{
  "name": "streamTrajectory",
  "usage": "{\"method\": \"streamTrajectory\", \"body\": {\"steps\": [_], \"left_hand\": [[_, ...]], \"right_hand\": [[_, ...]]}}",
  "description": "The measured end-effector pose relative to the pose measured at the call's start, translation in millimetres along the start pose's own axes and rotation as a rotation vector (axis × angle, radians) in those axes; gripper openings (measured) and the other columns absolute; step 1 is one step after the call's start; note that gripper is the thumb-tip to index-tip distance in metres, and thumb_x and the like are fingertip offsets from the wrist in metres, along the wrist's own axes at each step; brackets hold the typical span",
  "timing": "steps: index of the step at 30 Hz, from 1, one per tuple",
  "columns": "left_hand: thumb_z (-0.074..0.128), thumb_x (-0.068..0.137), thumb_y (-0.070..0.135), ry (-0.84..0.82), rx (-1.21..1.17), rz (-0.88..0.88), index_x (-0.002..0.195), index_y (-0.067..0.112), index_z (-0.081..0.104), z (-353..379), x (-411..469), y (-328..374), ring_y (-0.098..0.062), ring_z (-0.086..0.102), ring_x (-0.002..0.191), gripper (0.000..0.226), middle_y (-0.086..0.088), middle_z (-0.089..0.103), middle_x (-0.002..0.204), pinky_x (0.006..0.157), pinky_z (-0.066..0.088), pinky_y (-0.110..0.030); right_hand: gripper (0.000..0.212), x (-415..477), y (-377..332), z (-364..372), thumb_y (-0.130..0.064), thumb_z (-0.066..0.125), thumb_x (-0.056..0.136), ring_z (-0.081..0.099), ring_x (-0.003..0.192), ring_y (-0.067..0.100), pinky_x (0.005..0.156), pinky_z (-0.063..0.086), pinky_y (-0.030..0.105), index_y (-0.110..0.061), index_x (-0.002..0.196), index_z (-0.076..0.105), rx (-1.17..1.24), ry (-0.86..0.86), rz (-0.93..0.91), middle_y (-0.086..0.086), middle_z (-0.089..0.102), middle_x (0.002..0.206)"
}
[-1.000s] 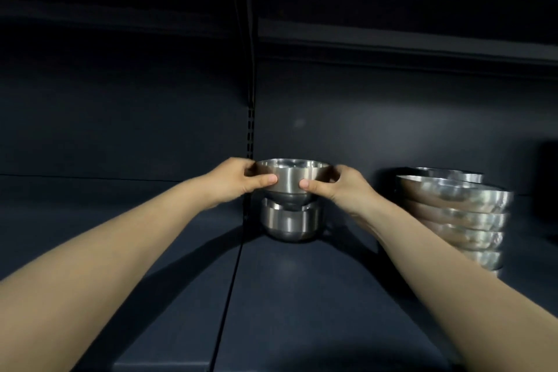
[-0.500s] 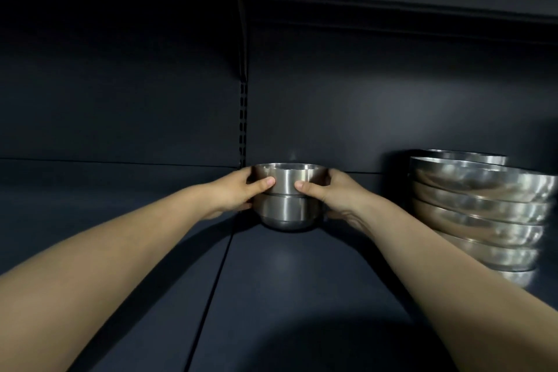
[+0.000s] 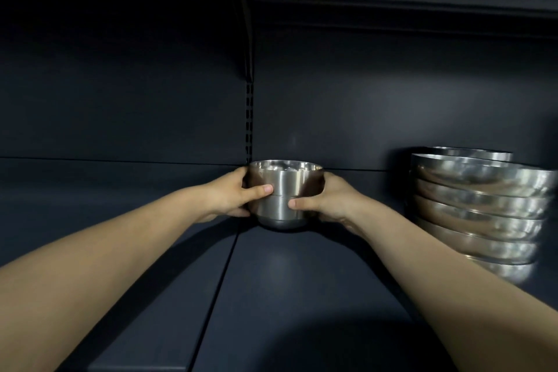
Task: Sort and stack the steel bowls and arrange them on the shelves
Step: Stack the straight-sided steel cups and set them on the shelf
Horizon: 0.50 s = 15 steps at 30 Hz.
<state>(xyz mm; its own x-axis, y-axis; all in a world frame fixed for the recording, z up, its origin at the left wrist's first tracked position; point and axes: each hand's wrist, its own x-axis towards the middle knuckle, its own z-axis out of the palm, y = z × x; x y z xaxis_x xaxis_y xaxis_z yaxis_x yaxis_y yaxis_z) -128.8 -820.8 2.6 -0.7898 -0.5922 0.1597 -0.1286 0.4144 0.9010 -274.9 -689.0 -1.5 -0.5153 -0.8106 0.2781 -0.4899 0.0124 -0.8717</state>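
Two small steel bowls (image 3: 285, 193), nested one in the other, rest on the dark shelf (image 3: 302, 281) near its back wall. The left hand (image 3: 232, 195) clasps the nested pair from the left, thumb across the front; the right hand (image 3: 329, 199) clasps it from the right. A stack of wide bowls (image 3: 477, 208) stands well apart to the right. No legible writing or brand marks appear.
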Motion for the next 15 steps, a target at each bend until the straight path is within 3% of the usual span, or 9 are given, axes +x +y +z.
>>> {"method": "streamTrajectory", "body": {"steps": [3,6,8,12,15], "left_hand": [[0.063,0.087,0.028,0.021,0.009,0.036,0.132,0.028,0.039,-11.7,-26.7,8.4,-0.013,0.055,0.116,0.051,0.005,0.053,0.126,0.094,0.051,-0.033],[0.068,0.083,0.023,0.033,0.037,0.095,0.131,0.028,0.042,-22.1,-57.0,18.6,-0.009,0.059,0.111,0.055,0.008,0.058,0.122,0.091,0.053,-0.032],[0.071,0.08,0.023,0.052,0.071,0.133,0.128,0.03,0.044,-26.7,-78.6,25.6,-0.008,0.061,0.107,0.056,0.009,0.06,0.119,0.088,0.055,-0.031],[0.076,0.067,0.036,0.162,0.143,0.217,0.132,0.029,0.046,-28.2,-116.5,42.3,-0.008,0.059,0.11,0.071,0.011,0.061,0.117,0.089,0.055,-0.038],[0.075,0.053,0.046,0.22,0.115,0.245,0.131,0.026,0.05,-22.6,-141.2,52.3,-0.005,0.057,0.111,0.084,0.011,0.06,0.119,0.087,0.056,-0.035]], "right_hand": [[0.068,-10.8,-13.6,4.2,-0.025,0.089,0.062,0.06,0.081,0.01,0.052,0.045,0.017,-0.017,0.12,0.054,-0.052,0.003,-0.037,-0.004,0.063,0.104],[0.079,-28.4,-27.6,8.8,-0.04,0.089,0.053,0.063,0.093,0.015,0.069,0.059,0.036,-0.019,0.121,0.055,-0.082,0.025,-0.057,-0.003,0.063,0.109],[0.094,-45.8,-37.7,10.7,-0.051,0.087,0.04,0.063,0.101,0.019,0.079,0.058,0.045,-0.02,0.123,0.055,-0.103,0.035,-0.076,-0.003,0.063,0.113],[0.089,-78.0,-53.8,6.1,-0.048,0.088,0.045,0.062,0.106,0.015,0.09,0.054,0.042,-0.017,0.122,0.057,-0.088,0.073,-0.164,-0.005,0.065,0.114],[0.094,-103.7,-63.7,-1.1,-0.055,0.085,0.034,0.065,0.103,0.013,0.091,0.054,0.04,-0.019,0.118,0.06,-0.033,0.113,-0.233,-0.006,0.069,0.109]]}}
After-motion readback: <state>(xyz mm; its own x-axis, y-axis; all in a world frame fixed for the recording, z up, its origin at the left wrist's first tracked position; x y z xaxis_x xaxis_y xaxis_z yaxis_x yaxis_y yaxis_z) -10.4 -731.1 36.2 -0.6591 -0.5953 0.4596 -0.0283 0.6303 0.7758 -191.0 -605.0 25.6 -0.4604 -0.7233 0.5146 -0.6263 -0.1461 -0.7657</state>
